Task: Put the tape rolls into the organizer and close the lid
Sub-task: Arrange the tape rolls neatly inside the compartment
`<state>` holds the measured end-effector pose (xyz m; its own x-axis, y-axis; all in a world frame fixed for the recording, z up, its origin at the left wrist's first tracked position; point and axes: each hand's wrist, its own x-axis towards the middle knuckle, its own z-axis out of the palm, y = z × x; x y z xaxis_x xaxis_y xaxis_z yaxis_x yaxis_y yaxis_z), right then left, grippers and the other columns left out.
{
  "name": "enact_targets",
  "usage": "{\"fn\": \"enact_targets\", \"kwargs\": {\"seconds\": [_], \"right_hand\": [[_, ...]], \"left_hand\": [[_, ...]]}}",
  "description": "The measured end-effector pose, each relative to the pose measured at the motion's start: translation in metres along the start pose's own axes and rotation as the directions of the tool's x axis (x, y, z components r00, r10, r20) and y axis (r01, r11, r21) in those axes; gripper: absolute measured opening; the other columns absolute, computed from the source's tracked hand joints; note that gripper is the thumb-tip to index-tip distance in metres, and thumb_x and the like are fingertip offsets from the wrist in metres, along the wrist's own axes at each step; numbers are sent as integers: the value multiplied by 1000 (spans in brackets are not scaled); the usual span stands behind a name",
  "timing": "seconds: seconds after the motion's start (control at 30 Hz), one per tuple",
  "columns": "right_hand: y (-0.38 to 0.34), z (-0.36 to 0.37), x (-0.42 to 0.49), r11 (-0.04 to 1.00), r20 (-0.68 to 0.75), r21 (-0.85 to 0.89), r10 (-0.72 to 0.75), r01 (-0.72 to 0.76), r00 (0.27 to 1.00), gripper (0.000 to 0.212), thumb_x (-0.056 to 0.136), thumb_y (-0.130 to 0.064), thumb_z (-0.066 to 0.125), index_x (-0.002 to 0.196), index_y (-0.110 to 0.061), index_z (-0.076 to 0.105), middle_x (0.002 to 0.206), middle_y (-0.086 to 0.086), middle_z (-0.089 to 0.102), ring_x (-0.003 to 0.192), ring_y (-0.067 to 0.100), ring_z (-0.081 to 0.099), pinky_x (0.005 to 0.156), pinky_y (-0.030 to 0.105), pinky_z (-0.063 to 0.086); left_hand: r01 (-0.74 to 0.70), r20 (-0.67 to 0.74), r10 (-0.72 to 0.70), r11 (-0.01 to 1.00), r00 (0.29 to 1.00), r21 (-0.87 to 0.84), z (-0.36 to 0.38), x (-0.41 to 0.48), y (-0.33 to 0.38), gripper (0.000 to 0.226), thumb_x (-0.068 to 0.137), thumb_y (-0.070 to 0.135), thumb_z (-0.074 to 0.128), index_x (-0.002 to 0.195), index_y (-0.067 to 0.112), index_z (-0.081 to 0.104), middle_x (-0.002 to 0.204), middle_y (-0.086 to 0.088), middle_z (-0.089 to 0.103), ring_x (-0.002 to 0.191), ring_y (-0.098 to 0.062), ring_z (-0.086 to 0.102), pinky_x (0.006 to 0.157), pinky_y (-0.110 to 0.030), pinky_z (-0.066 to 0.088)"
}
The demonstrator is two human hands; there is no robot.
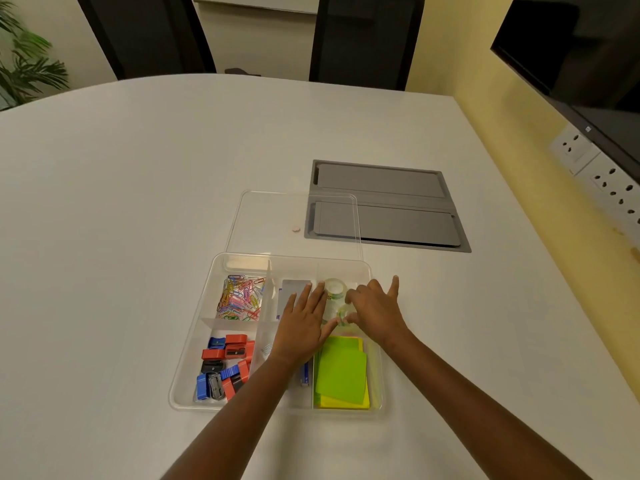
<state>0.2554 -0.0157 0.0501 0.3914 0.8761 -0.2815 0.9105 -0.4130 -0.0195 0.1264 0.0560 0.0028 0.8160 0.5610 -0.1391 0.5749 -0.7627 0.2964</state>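
Observation:
A clear plastic organizer (pixel 194 358) with several compartments sits on the white table, near me. Its clear lid (pixel 263 216) lies flat on the table just behind it. One clear tape roll (pixel 335 288) stands in the far right compartment. A second clear tape roll (pixel 343 315) is lower in the same compartment, pinched between the fingers of my right hand (pixel 375 308). My left hand (pixel 304 323) lies flat with fingers spread over the middle compartment, its thumb touching that second roll.
Coloured paper clips (pixel 240 297), red, blue and black sharpeners (pixel 225 368), a grey pad (pixel 289 292) and green and yellow sticky notes (pixel 343 372) fill the organizer. A grey cable hatch (pixel 384 206) is set into the table behind. Chairs stand at the far edge.

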Motion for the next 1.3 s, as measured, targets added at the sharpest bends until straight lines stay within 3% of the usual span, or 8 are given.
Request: {"fn": "enact_targets", "kwargs": {"seconds": [0.1,0.3,0.4,0.5,0.67,1.03,1.2,1.3], "right_hand": [[-5,-4,6,998,40,-52,31,-29,999,52,85,-49,57,124,-15,51,128,6,59,132,26,37,111,68,4],[-21,-16,19,983,181,-184,55,-21,982,47,85,-47,57,120,-16,55,125,8,60,136,29,30,108,72,0],[-26,-19,23,966,188,-257,41,9,981,46,85,-43,58,123,-17,52,127,7,58,136,30,30,107,73,-1],[-25,-17,24,958,161,-284,13,34,987,48,86,-45,57,123,-17,52,127,6,57,135,30,31,108,72,-2],[-15,-11,24,942,151,-333,5,46,988,49,84,-51,57,120,-18,56,128,7,57,136,29,30,107,72,-3],[-19,-4,31,868,74,-489,-61,90,995,32,90,-30,57,117,-14,59,129,11,54,129,28,38,110,69,0],[-24,-4,31,811,110,-564,-111,154,988,29,91,-29,57,116,-15,60,126,8,57,130,27,40,111,66,-3],[-20,-8,32,839,153,-518,-99,165,983,32,90,-33,57,118,-16,59,128,7,57,131,27,38,111,67,-4]], "left_hand": [[1,-2,-1,1000,1000,4,1,1,0,119,45,71,-43,145,18,-5,158,-2,-6,146,-20,-8,119,-37,-4],[-11,-11,11,1000,1000,23,1,1,0,112,51,69,-39,145,19,-3,158,-2,-5,146,-21,-8,119,-38,-4],[-13,-12,14,1000,1000,14,1,2,0,68,88,56,-2,144,21,15,159,-2,-3,146,-21,-8,118,-39,-6],[-27,-32,28,999,999,26,2,1,-1,48,97,44,20,132,19,41,158,-2,0,146,-22,-7,118,-40,-5],[-27,-68,27,1000,997,7,4,1,0,46,97,43,20,119,18,52,158,-2,1,146,-23,-6,118,-41,-7],[-8,-72,6,1000,997,-27,4,0,0,44,97,41,22,117,18,52,158,-2,1,146,-22,-7,118,-40,-9],[0,-69,-4,999,998,-49,6,0,-1,43,97,42,22,119,18,51,158,-1,2,146,-21,-7,118,-39,-9],[-8,-83,3,999,997,-53,7,0,-1,42,97,41,23,117,17,52,158,-2,4,146,-21,-5,118,-40,-6]]}}
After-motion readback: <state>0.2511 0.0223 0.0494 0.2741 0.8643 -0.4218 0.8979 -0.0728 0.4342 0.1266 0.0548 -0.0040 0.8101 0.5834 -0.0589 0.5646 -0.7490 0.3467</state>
